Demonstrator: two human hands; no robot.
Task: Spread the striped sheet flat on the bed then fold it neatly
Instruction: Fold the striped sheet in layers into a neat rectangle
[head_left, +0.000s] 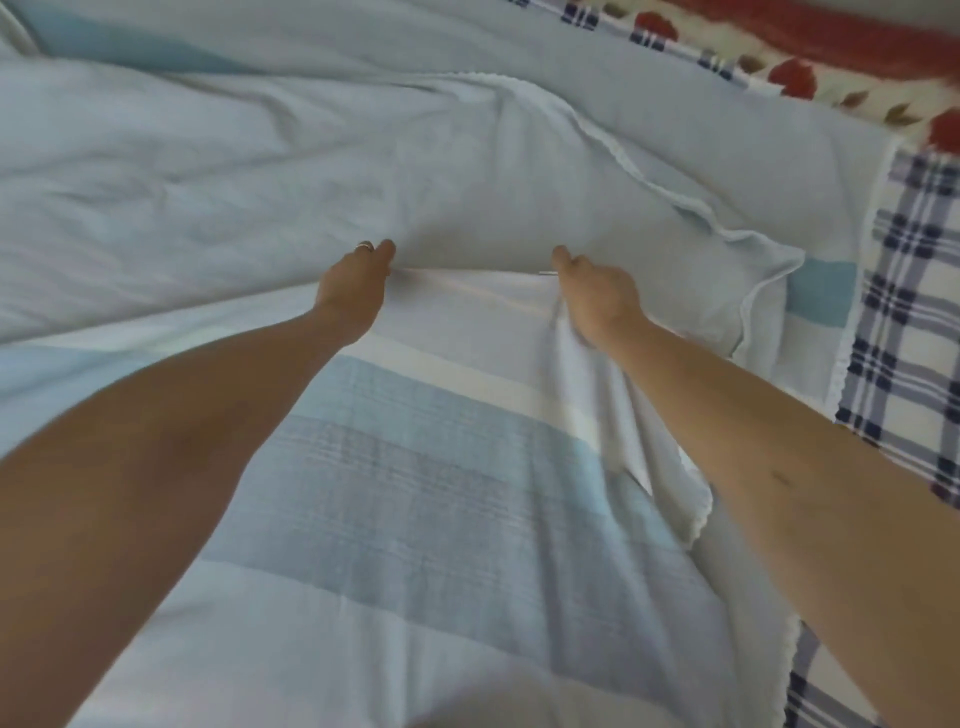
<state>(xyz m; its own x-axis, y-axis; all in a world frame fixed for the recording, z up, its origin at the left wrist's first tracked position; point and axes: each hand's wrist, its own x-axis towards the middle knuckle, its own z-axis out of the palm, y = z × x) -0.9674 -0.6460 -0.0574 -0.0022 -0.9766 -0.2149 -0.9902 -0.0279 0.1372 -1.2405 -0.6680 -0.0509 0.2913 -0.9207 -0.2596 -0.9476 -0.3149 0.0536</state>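
The striped sheet (415, 493), pale blue with white and grey-blue bands, covers most of the bed in the head view. A fold line runs across the middle between my hands. My left hand (353, 283), a ring on one finger, grips the sheet at the left end of that fold. My right hand (597, 291) pinches the sheet at the right end, with a bunch of white cloth gathered under its wrist. Beyond the fold the sheet lies wrinkled, and a scalloped hem (623, 156) curves across it on the right.
A navy and white plaid blanket (909, 322) lies under the sheet along the right side. A red and cream flowered cover (810, 73) shows at the top right corner. The sheet's right edge hangs near the bed's side at the lower right.
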